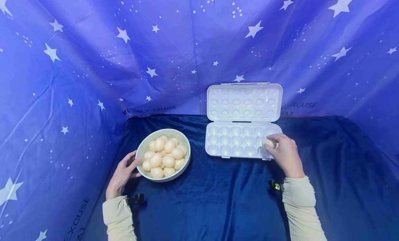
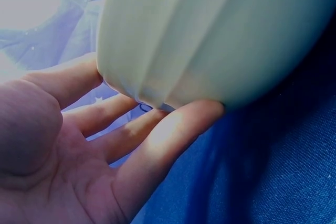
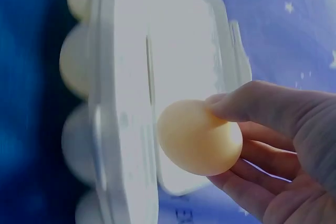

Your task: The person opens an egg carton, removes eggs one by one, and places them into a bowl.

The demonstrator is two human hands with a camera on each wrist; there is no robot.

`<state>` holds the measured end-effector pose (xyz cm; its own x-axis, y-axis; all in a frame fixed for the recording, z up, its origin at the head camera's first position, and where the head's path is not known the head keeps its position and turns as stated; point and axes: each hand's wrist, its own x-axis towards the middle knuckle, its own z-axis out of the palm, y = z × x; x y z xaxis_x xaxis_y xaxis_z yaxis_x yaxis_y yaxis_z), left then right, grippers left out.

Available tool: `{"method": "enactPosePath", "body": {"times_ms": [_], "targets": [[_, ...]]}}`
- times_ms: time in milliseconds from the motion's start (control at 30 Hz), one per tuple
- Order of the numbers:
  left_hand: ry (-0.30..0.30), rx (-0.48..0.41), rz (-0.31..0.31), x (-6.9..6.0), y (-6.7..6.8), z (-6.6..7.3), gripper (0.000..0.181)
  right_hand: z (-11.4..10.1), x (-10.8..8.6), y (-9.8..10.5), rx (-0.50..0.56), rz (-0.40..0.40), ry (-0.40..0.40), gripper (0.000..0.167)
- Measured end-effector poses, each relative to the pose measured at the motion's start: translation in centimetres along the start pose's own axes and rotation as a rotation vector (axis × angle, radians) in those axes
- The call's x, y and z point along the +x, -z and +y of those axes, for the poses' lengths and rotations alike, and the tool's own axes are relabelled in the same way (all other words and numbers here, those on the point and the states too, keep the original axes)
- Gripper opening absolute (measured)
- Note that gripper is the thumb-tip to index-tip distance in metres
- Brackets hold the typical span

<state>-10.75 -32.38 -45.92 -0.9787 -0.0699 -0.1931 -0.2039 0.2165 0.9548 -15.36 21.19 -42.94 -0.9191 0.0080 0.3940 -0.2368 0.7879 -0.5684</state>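
Observation:
In the head view a pale green bowl (image 1: 184, 164), heaped with eggs (image 1: 168, 160), stands left of centre. My left hand (image 1: 122, 173) holds the bowl at its left side, thumb at the rim and fingers spread along the wall; the left wrist view shows the palm and the bowl's ribbed outside (image 2: 210, 40). On the right lies a white egg box (image 1: 215, 153) with its lid (image 1: 244, 118) raised. At the box's right end, my right hand (image 1: 287, 156) pinches one egg (image 3: 199, 137) between thumb and fingers, above the cups. Some cups there are hidden by the hand.
Dark blue cloth (image 1: 202, 203) covers the table. A purple-blue star-printed curtain (image 1: 187, 43) hangs behind the table and along both sides. The box's raised lid stands close to the back curtain. Small black devices are strapped at both wrists.

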Motion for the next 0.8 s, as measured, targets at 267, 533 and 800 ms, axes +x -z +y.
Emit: {"method": "enactPosePath", "body": {"times_ms": [267,533,800], "targets": [[-0.008,-0.015,-0.010,0.1,0.0,0.3,0.056,-3.9,1.3,-2.4,0.092,-0.028,0.098,0.024],[-0.004,-0.011,-0.019,0.1,-0.1,0.2,0.057,-8.5,2.0,-4.3,0.156,-0.097,0.155,0.027],[-0.001,-0.024,-0.008,0.0,-0.1,0.3,0.055,-12.3,1.7,-7.2,0.221,-0.138,0.256,0.024]]}}
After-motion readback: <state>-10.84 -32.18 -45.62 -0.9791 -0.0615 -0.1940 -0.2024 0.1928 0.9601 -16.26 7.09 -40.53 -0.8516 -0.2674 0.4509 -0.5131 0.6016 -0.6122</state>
